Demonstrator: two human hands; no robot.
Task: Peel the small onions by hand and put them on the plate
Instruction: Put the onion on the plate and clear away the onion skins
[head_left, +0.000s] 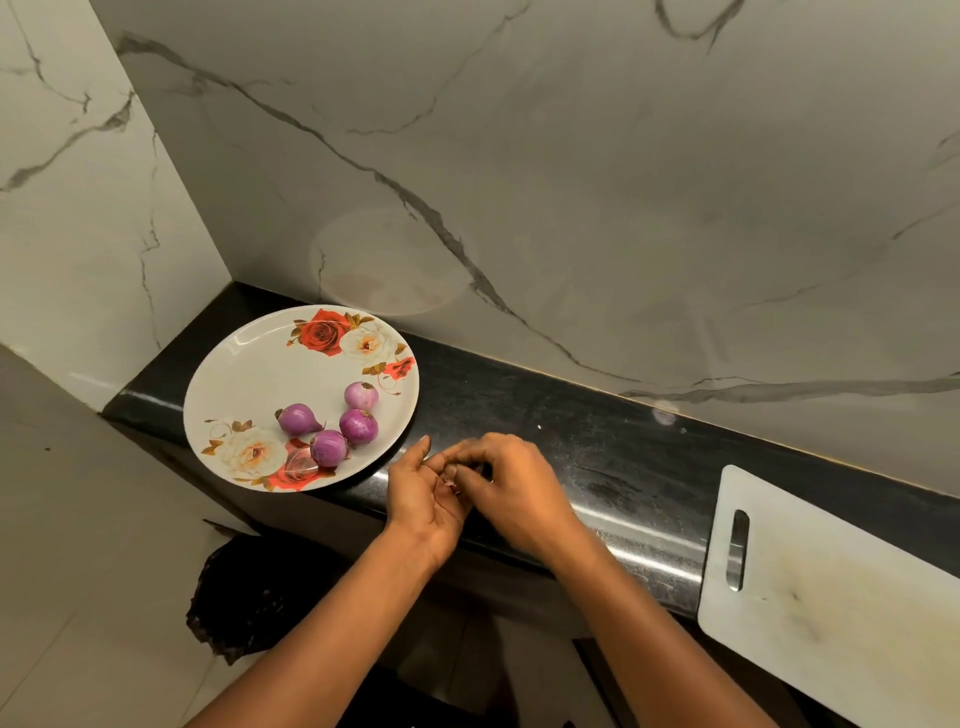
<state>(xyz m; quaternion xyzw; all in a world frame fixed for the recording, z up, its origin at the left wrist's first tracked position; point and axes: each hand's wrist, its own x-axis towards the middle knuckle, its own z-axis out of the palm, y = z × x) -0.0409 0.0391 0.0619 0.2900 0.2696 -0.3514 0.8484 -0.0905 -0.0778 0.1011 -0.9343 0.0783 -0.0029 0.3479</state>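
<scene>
Gripping one small onion (451, 484), left hand (423, 496) and right hand (514, 488) curl fingers (470, 455); axis hidden.

Four peeled purple onions (358, 425) lie clustered on the floral plate (249, 374).

No word, label, brand or number can be read anywhere. The plate (244, 374) carries only printed roses and leaves. The white cutting board (831, 597), the black counter (519, 405) and the marble wall (571, 156) bear no lettering.
</scene>
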